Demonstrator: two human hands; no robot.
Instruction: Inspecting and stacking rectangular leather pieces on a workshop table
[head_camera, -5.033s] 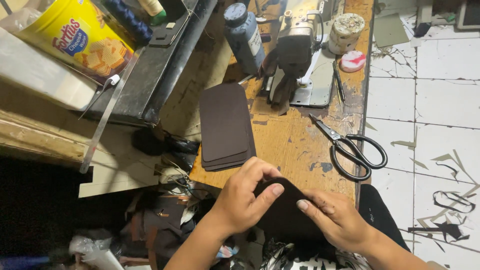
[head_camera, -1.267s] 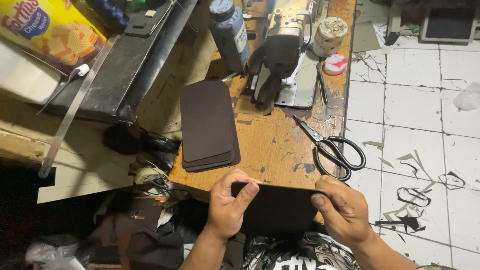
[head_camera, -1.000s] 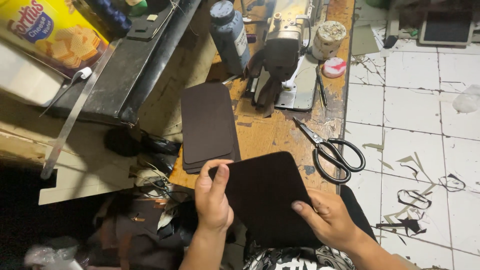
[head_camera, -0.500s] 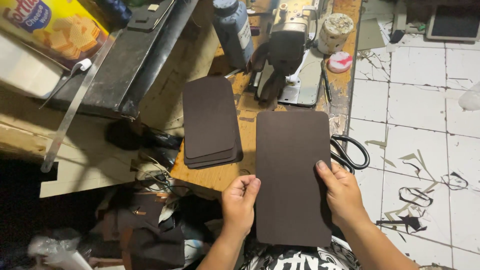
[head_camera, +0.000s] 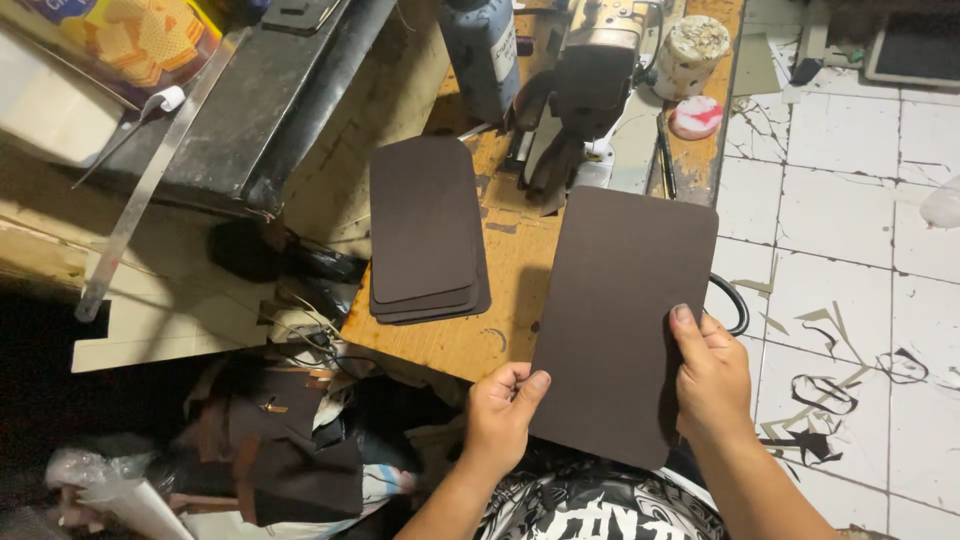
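head camera view, looking down at a cluttered workbench (head_camera: 470, 345) of worn orange-brown wood, scratched and stained. both hands hold up one flat dark brown leather panel (head_camera: 620, 320) with rounded corners, over the near right corner of the bench and the person's lap. the left hand (head_camera: 500, 415) pinches the panel's lower left edge, fingers curled under and thumb on top. the right hand (head_camera: 712, 375) grips the right edge, thumb lying on the face of the panel, fingers behind it. the panel hides most of a pair of scissors; only a black handle loop (head_camera: 730, 300) shows just beside the right hand.

to the left of the panel, well apart from it, a neat stack of matching brown panels (head_camera: 425, 230) lies flat on the bench. behind them stands a sewing machine (head_camera: 590, 80), with a dark bottle (head_camera: 480, 50) to its left and a pale round tub (head_camera: 692, 50) and a small red and white disc (head_camera: 696, 117) to its right. a black machine bed (head_camera: 250, 110) with a metal ruler (head_camera: 150, 190) leaning along it fills the upper left, beside a yellow snack bag (head_camera: 130, 45).

the floor on the right is white tile (head_camera: 850, 230), cracked and littered with dark scraps. leather offcuts and plastic bags (head_camera: 270, 460) pile under the bench at lower left.
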